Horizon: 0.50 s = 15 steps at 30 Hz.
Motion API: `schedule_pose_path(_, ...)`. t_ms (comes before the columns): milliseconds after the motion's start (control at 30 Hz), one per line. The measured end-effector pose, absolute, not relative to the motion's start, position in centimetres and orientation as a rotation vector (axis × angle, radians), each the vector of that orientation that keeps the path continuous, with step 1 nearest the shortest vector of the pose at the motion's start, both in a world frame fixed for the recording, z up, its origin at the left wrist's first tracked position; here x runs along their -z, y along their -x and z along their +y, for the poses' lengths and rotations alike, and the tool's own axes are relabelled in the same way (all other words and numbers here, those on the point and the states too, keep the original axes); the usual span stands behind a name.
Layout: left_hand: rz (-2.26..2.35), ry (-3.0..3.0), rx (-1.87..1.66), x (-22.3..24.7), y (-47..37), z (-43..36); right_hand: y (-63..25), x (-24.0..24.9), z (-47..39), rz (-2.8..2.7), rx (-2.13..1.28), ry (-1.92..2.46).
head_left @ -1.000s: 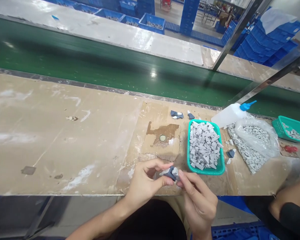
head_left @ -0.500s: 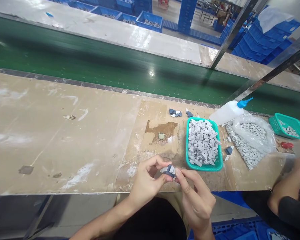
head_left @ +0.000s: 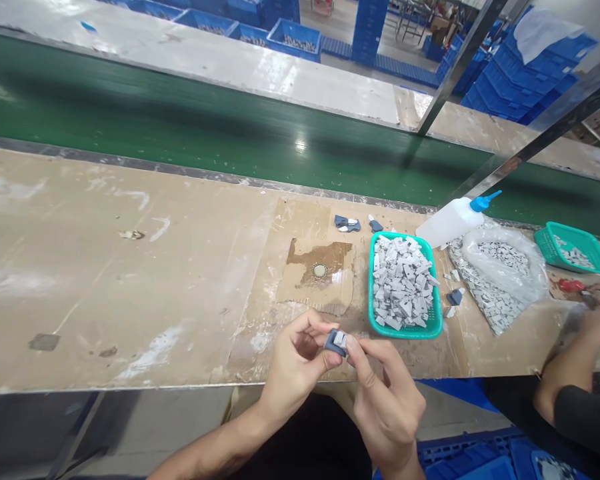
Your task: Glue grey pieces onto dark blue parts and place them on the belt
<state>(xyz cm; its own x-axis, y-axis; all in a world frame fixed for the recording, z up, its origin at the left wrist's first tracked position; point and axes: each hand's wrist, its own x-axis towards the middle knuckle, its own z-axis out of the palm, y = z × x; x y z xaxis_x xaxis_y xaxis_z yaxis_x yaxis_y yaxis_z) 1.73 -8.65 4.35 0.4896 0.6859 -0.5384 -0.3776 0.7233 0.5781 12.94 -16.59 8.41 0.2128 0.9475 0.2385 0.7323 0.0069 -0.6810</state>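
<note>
A small dark grey piece [head_left: 334, 341] with a light grey block in it is pinched between the thumb and fingers of my left hand [head_left: 297, 360], close to the table's front edge. My right hand [head_left: 387, 390] has its thumb and index finger closed on the light grey block [head_left: 341, 339] at the right side of that piece. Just beyond my hands, a green basket [head_left: 371, 313] holds a heap of light grey blocks. A cardboard square [head_left: 293, 287] with a round yellowish spot [head_left: 320, 271] lies beyond my left hand.
Dark pieces with white parts [head_left: 347, 224] lie behind the basket. Rightward are a white bottle [head_left: 443, 223] with a blue nozzle, an open plastic bag [head_left: 513, 267] of blocks, another green basket [head_left: 575, 263] and another person's arm [head_left: 573, 347]. A green belt [head_left: 230, 140] runs behind.
The dark piece has turned slightly between my fingers, and its light block shows differently. At the right, the other person's hands have moved into view near the red object.
</note>
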Motion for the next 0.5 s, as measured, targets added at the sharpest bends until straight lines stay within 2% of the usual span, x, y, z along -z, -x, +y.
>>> schedule_pose_path(167,0.882,-0.496,-0.659,-3.9,-1.5,-8.1,-13.2,-7.6,-16.5,-1.597,-0.349,1.764)
schedule_pose_path(300,0.792,-0.391,-0.588,-2.7,-1.7,-8.0,-13.3,-7.0,-16.4,-1.570,-0.312,1.742)
schedule_pose_path(500,0.670,-0.515,-0.662,-1.8,-1.8,-8.1,-12.9,-6.3,-16.9,-1.485,-0.256,1.735)
